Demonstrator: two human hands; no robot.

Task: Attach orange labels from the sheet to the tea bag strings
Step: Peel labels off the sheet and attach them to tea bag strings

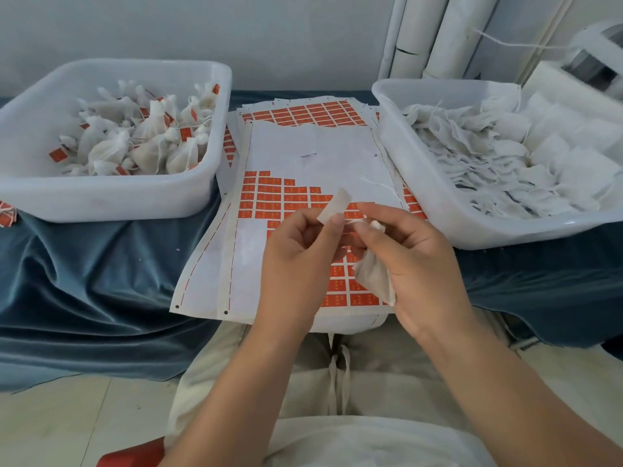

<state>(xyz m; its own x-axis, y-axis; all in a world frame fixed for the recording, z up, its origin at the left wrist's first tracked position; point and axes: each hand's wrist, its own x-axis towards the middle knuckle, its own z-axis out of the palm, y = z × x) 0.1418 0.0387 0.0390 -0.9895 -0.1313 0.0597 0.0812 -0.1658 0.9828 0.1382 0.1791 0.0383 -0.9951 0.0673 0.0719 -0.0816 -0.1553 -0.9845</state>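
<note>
Nearest the cam: person's pale shirt [354, 443] and beige trousers [377, 375], forearms reaching out over the lap.

Head view: left hand [300, 251] pinches a peeled label [334, 205] betw. thumb and forefinger, pale side up, other fingers curled under. Right hand [418, 264] cups a tea bag [372, 278] in curled fingers. Its thumb and forefinger seem to nip the bag's tied neck, where the string [352, 224] runs twd the label. Whether label and string touch: can't tell, fingers cover it. Both are held above the near end of the label sheet [286, 146].

Handling, as a judgement: label is v. light, thin, floppy and sticky on one face. It would likely curl or cling to skin, so best held by one end, rest free to fold round the string. Tea bag is soft gauze, light, prob. tears if yanked; hold at the neck so the string stays taut. String is thin, limp, easy to lose.

Around: sheet carries orange labels [266, 197] on its near part, far part bare; more sheets lie under it. Left tub [111, 200] holds labelled bags. Right tub [438, 214] holds unlabelled ones, its near corner just beside the right hand. Blue cloth [101, 264] covers the table. Loose thread [374, 183] lies on the sheet just beyond the hands. White tubes [435, 35] stand far right. Nothing blocks the hands; right tub's rim is the closest thing to knock.
</note>
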